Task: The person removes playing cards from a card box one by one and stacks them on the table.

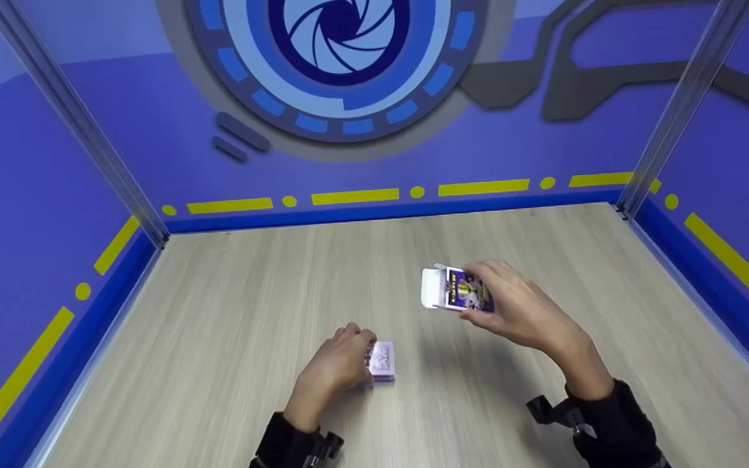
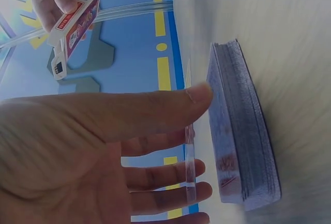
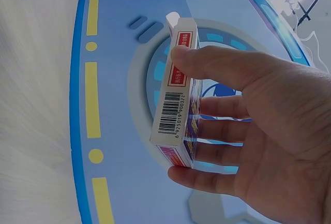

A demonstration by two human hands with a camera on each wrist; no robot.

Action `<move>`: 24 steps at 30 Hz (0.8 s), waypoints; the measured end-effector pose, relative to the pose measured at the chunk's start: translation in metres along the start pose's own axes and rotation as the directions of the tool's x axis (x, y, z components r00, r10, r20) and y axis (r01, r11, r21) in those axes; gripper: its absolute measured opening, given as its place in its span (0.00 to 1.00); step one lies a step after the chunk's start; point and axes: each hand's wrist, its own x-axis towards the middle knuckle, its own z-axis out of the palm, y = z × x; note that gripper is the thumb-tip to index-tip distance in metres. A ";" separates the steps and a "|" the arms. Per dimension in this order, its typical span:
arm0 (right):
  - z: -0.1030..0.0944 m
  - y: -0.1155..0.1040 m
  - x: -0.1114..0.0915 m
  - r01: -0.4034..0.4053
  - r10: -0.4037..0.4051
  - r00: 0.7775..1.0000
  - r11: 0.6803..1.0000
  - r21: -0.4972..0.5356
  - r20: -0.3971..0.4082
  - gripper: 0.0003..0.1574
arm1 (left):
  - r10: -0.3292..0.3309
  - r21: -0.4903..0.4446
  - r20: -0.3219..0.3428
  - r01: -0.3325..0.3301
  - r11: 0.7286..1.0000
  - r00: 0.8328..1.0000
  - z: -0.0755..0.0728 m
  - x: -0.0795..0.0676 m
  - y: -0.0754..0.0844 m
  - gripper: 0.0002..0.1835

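A deck of cards [image 1: 383,359] with a pale patterned back lies on the table; its stacked edges [image 2: 248,131] show in the left wrist view. My left hand [image 1: 339,364] is at the deck's left side, thumb tip close to it. Between thumb and fingers it pinches a thin card [image 2: 190,177], seen edge-on and almost clear-looking. Above the table, my right hand [image 1: 511,302] grips a card box [image 1: 469,290] with a purple printed face. The box's white end flap [image 1: 432,288] hangs open towards the left. A barcode [image 3: 170,113] runs along one narrow side.
The light wood table [image 1: 238,312] meets a blue-purple back wall [image 1: 361,169] with yellow dashes. Side panels stand left [image 1: 30,195] and right [image 1: 738,175], with metal posts at the corners. Black straps with small mounts [image 1: 615,422] circle both wrists.
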 end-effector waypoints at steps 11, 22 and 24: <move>0.001 0.000 0.000 -0.011 0.011 1.000 1.000 0.003 0.003 0.43 | -0.015 -0.002 0.035 0.015 1.000 0.999 0.008 0.004 -0.005 0.36; 0.001 0.000 0.000 0.004 -0.004 1.000 1.000 -0.007 0.001 0.42 | -0.007 -0.006 0.021 0.008 1.000 1.000 0.011 0.004 -0.002 0.31; 0.000 0.000 0.000 0.001 -0.001 1.000 1.000 -0.006 0.003 0.42 | -0.003 0.002 0.017 0.003 1.000 1.000 0.011 0.004 -0.002 0.30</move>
